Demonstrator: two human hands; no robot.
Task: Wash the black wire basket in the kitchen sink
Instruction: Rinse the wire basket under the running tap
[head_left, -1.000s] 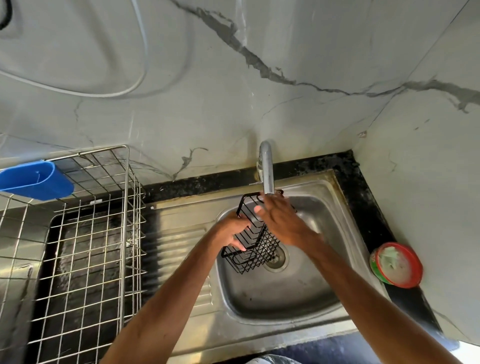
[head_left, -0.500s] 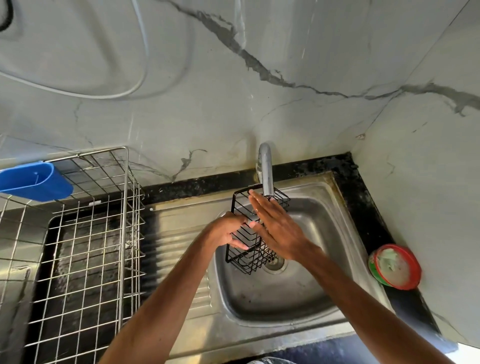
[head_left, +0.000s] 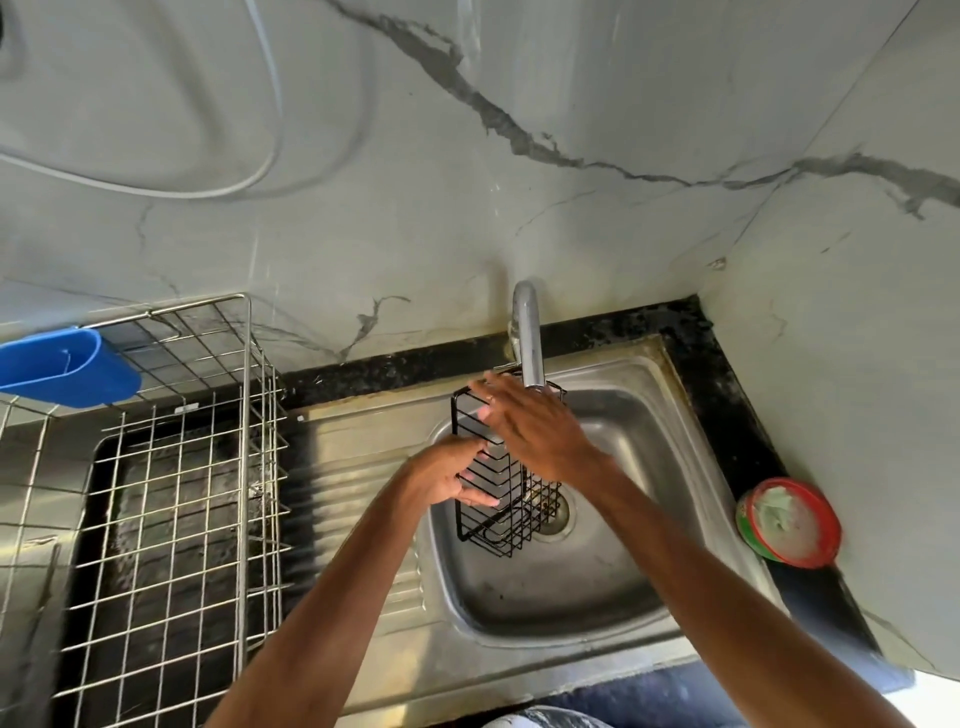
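Grey-veined marble wall (head_left: 519, 234) closes off the corner, and below it a black stone table (head_left: 727, 415) carries a steel sink (head_left: 545, 587) with a curved tap (head_left: 529, 338) leaning over the basin. The black wire basket (head_left: 514, 499) is held up inside that basin, clear of the bottom as far as I can judge. It stands on end and slightly tilted, its long axis running from just under the spout down towards the drain (head_left: 553, 514). The left hand (head_left: 449, 475) comes in from the drainer side and grips the basket's left flank about halfway along, fingers hooked through the wires. The right hand (head_left: 535, 431) reaches from the other side and lies flat across the upper part, fingers straight and spread, clasping nothing, its fingertips close by the spout. I cannot make out a stream of water from here. So the left hand is the holder and the right is free to work. The next rub would, I'd say, travel down the length of the wires from tap end to drain end, with the left hand turning the basket to offer a fresh side. A steel dish rack (head_left: 171, 519) with a blue holder (head_left: 62, 366) clipped to it stands well to the left. A red-rimmed tub (head_left: 789, 522) sits on the table to the right, near the right forearm.
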